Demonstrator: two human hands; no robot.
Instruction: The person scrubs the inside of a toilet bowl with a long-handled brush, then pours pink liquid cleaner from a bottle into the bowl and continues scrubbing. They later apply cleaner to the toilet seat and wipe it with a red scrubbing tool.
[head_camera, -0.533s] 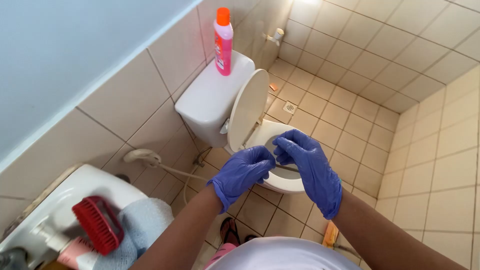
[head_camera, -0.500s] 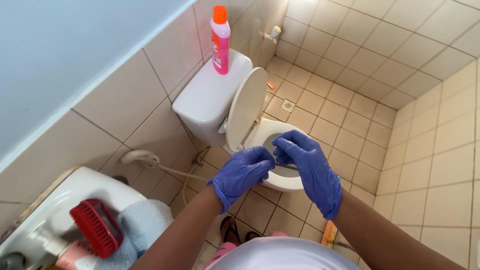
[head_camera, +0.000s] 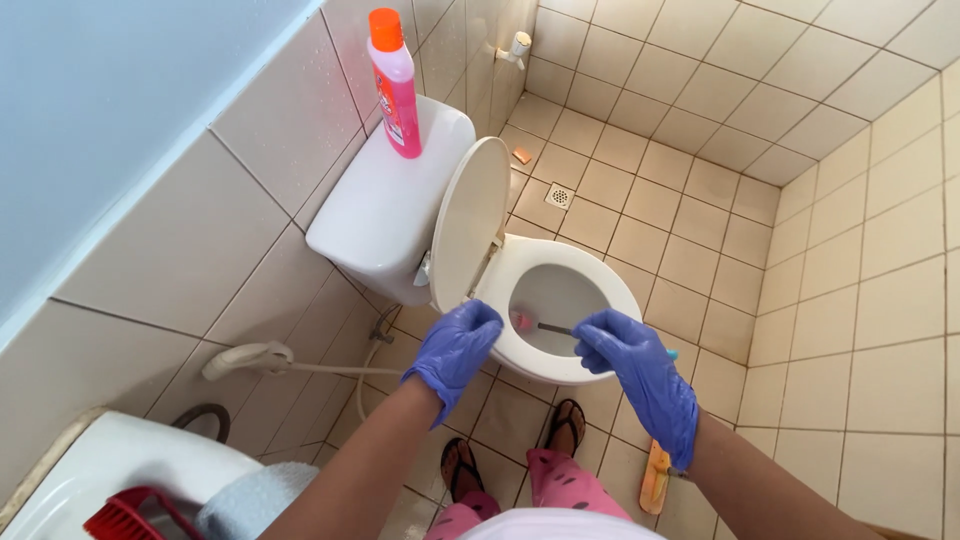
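A red brush (head_camera: 135, 513) and pale blue cloth (head_camera: 255, 500) lie on the white sink (head_camera: 110, 470) nearest. The right hand (head_camera: 640, 375), blue-gloved, has its grip pinching a slim toilet brush (head_camera: 545, 326) whose pink head sits inside the toilet bowl (head_camera: 600, 290). The left hand (head_camera: 455, 345), fingers loosely curled on nothing, hovers at the bowl's near-left rim. A pink bottle (head_camera: 395, 85) stands on the tank (head_camera: 385, 200) beyond.

A bottle (head_camera: 394, 85) stands on the cistern (head_camera: 385, 205), behind the raised lid (head_camera: 468, 225) and the toilet bowl (head_camera: 600, 290). A brush (head_camera: 524, 321) lies inside the bowl, between left hand (head_camera: 452, 350) and right hand (head_camera: 640, 370)
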